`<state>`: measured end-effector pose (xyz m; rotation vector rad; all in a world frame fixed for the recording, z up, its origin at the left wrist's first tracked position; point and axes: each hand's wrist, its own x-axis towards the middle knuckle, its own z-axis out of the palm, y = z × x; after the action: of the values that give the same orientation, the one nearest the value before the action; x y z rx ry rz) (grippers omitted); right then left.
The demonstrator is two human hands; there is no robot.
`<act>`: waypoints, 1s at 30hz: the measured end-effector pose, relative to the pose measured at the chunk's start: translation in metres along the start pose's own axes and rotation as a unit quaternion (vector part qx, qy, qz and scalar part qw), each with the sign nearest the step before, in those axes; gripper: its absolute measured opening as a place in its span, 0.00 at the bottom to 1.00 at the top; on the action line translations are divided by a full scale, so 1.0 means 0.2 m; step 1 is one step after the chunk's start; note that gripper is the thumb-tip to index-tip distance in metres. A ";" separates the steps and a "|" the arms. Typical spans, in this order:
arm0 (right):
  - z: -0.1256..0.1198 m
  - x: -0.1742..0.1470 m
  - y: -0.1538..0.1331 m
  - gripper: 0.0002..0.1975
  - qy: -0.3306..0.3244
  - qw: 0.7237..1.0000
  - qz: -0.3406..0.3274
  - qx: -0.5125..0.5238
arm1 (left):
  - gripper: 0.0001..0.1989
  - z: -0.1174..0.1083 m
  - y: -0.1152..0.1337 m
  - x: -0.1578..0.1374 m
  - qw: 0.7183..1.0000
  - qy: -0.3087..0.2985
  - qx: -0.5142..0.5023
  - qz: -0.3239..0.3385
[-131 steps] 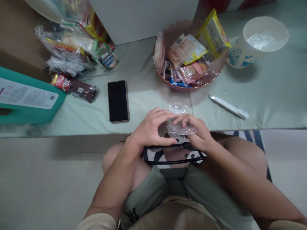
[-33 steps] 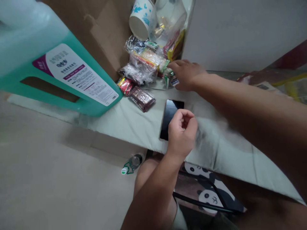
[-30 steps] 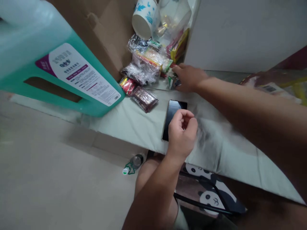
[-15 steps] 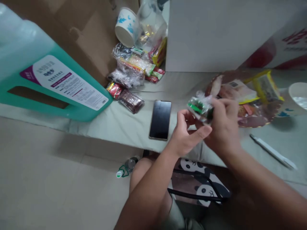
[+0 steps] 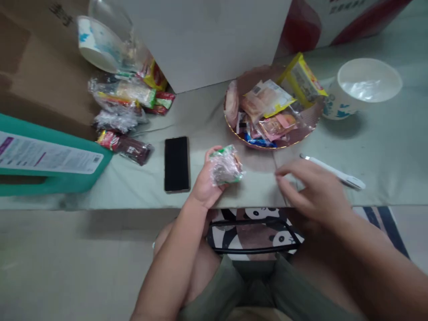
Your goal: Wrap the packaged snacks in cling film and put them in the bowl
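My left hand [image 5: 203, 185] is closed around a small snack packet [image 5: 227, 167] in crinkled clear wrapping with green edges, held above the table's front part. My right hand [image 5: 310, 189] is apart from it, blurred, with thumb and forefinger slightly parted and nothing visible between them. Just beyond the right hand lies a white pen-like stick [image 5: 334, 171], its near side partly hidden by the fingers. Behind both hands stands a brownish gold-rimmed bowl [image 5: 230, 127] holding several wrapped snacks, among them a yellow packet [image 5: 302, 80].
A dark phone [image 5: 177, 165] lies left of my left hand. Farther left are a pile of snack packets [image 5: 130, 98], a tipped paper cup [image 5: 96, 44] and a green jug [image 5: 90, 178]. A white paper cup [image 5: 347, 89] stands right of the bowl. A panda-print bag [image 5: 254, 227] hangs below the table edge.
My right hand has let go of the snack packet and moved away to the right. The packet stays in my left hand. The view has turned rightward.
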<state>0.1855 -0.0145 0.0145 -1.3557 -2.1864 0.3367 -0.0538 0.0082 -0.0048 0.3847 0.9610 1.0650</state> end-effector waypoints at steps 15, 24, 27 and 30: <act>-0.11 -0.05 0.17 0.15 -0.233 0.934 0.244 -0.120 | 0.30 -0.05 0.05 0.03 0.998 0.004 0.057 0.027; 0.06 -0.02 -0.08 0.02 -0.113 0.941 -0.098 0.304 | 0.34 -0.06 0.04 -0.04 0.945 -0.042 0.325 -0.017; 0.11 -0.01 -0.11 0.02 -0.119 0.933 -0.074 0.330 | 0.26 -0.06 0.05 -0.05 0.900 -0.104 0.421 0.029; 0.16 -0.02 -0.10 0.05 -0.125 0.934 0.024 0.334 | 0.23 -0.08 0.04 -0.04 0.851 -0.123 0.497 0.120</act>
<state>0.1539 -0.0243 -0.0030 -1.0100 -1.9431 1.2021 -0.0729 0.0023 -0.0039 1.4935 1.1943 0.6238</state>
